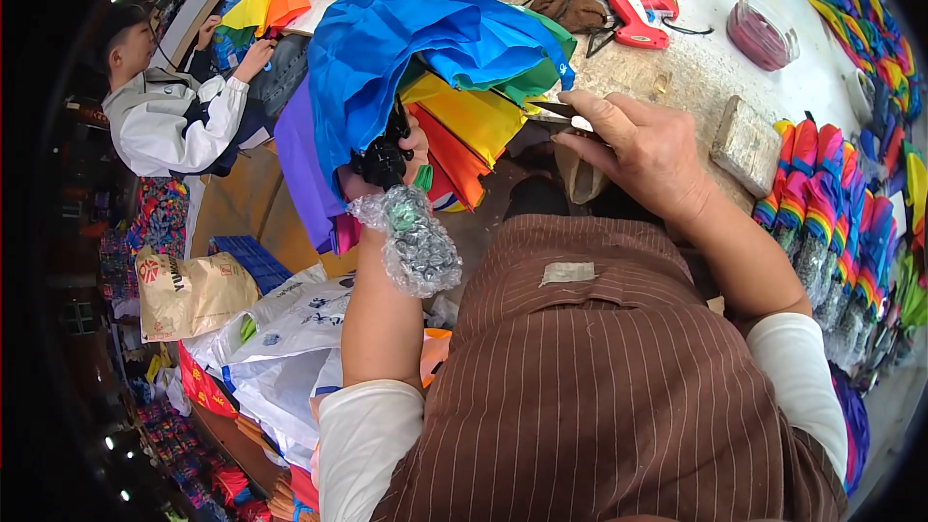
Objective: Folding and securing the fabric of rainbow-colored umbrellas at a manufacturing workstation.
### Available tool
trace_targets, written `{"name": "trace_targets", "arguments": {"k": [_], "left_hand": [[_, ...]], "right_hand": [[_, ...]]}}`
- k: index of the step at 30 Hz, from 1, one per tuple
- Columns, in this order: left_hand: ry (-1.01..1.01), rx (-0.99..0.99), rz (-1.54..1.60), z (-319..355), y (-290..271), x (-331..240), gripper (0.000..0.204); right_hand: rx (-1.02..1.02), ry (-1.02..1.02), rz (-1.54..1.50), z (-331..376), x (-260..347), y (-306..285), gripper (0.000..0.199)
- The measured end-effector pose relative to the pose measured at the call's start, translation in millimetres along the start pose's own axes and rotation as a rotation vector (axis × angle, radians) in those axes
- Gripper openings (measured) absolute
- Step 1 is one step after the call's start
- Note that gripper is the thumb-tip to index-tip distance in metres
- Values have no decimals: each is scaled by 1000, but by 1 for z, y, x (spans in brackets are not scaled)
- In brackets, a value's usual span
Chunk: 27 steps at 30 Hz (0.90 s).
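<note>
A half-open folding umbrella [425, 34] with blue, purple, green, yellow and red panels bunches up in front of me. Its handle, covered in clear bubble wrap [422, 251], points back toward my body. My left hand [418, 148] is closed around the black shaft part by the handle, partly hidden by the cloth. At the umbrella's right edge, my right hand [643, 140] pinches a small metal tool with dark pointed blades, which looks like thread snips [553, 110]. The blade tips are close to the rim between the yellow and green panels.
On the white table lie a red glue gun [642, 17], a clear plastic tub [762, 34] and a worn block [746, 143]. Folded rainbow umbrellas [822, 193] lie at the right. Leftward are a paper bag [193, 295], white plastic bags [290, 338] and a co-worker [174, 116] handling coloured cloth.
</note>
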<state>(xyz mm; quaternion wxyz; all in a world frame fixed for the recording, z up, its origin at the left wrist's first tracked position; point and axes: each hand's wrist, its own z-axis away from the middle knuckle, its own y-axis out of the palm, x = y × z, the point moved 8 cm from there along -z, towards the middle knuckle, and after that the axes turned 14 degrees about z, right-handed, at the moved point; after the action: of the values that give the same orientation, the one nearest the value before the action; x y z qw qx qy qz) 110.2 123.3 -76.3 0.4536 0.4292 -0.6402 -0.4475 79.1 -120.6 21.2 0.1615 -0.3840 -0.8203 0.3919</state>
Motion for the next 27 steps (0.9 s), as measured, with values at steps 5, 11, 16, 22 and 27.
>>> {"name": "trace_targets", "arguments": {"k": [5, 11, 16, 22, 27], "left_hand": [[36, 31, -82, 3, -7, -11, 65], [53, -28, -32, 7, -14, -17, 65], [35, -120, 8, 10, -28, -28, 64], [-117, -140, 23, 18, -30, -11, 60], [138, -244, -97, 16, -38, -24, 59]], "right_hand": [[46, -22, 25, -1, 7, 8, 40], [103, -8, 15, 1, 10, 12, 39], [112, 10, 1, 6, 9, 14, 38], [163, 18, 27, 3, 10, 19, 37], [147, 3, 29, 3, 11, 20, 33]]}}
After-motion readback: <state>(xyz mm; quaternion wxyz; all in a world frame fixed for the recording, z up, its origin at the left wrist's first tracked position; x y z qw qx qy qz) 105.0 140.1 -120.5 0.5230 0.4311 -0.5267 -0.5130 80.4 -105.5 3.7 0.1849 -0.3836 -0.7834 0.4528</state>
